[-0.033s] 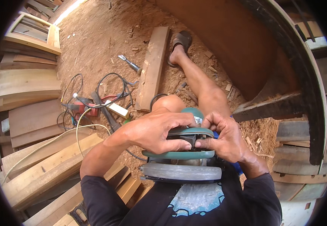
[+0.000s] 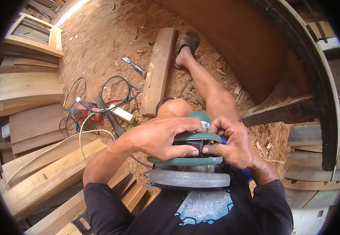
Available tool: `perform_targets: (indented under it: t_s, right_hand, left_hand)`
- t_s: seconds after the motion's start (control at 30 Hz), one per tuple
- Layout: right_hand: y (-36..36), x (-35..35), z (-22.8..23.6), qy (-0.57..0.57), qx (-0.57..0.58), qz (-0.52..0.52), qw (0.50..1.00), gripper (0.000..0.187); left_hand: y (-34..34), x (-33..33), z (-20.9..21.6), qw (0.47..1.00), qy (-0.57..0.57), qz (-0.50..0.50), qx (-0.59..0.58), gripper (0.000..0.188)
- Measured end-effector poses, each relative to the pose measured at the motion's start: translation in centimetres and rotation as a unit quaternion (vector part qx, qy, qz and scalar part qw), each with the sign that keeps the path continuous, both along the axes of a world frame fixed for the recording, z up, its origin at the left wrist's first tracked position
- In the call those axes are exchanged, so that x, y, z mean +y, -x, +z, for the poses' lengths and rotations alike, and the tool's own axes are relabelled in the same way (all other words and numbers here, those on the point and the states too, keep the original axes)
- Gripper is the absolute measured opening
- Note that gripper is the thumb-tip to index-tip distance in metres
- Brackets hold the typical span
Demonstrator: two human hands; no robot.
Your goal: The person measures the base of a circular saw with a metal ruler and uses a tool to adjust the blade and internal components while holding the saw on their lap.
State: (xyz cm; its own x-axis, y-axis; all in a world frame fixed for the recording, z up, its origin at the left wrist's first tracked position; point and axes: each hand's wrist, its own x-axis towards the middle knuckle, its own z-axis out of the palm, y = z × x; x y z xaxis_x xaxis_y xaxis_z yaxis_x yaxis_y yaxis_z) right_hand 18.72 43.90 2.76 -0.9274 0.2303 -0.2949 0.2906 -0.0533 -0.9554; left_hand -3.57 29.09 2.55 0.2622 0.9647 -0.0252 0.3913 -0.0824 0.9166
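Note:
A green power tool (image 2: 185, 161) with a black block (image 2: 195, 145) in its middle and a rounded grey guard-like piece (image 2: 189, 179) rests in my lap against my body. It looks like a circular saw, though my hands hide much of it. My left hand (image 2: 166, 133) is wrapped over its upper green part, thumb pressed by the black block. On the other side my right hand (image 2: 232, 144) grips the same part with bent fingers, its thumb tip almost meeting the left thumb. Whatever small part lies between the thumbs is too hidden to make out.
A long plank (image 2: 159, 72) lies on the sawdust-strewn ground, with a chisel-like tool (image 2: 134, 66) beside it. To the left are a red power tool (image 2: 89, 112), tangled black cords (image 2: 129, 92) and stacked boards (image 2: 25, 88). A large brown wooden panel (image 2: 232, 43) stands at the right.

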Motion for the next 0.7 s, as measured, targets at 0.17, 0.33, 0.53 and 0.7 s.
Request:
perform_targets:
  t_s: [0.17, 0.33, 0.53, 0.7]
  right_hand:
    - [0.5, 2.2, -0.5, 0.024, 0.008, 0.119, 0.993, 0.039]
    - [1.7, 3.0, 0.7, -0.115, 0.038, 0.160, 0.980, 0.043]
    - [1.5, 2.4, -0.1, -0.066, 0.000, 0.152, 0.986, 0.043]
    - [1.2, 1.5, -1.1, -0.078, 0.096, 0.109, 0.986, 0.042]
  left_hand:
    - [-0.5, -0.2, -0.6, 1.000, -0.017, 0.013, -0.018, 0.040]
    - [-0.4, -0.3, -0.9, 0.999, -0.028, 0.038, -0.021, 0.039]
    - [-0.1, -0.4, -0.9, 0.999, -0.015, 0.030, -0.017, 0.045]
    - [0.2, -0.5, -0.9, 0.999, -0.024, 0.005, 0.024, 0.052]
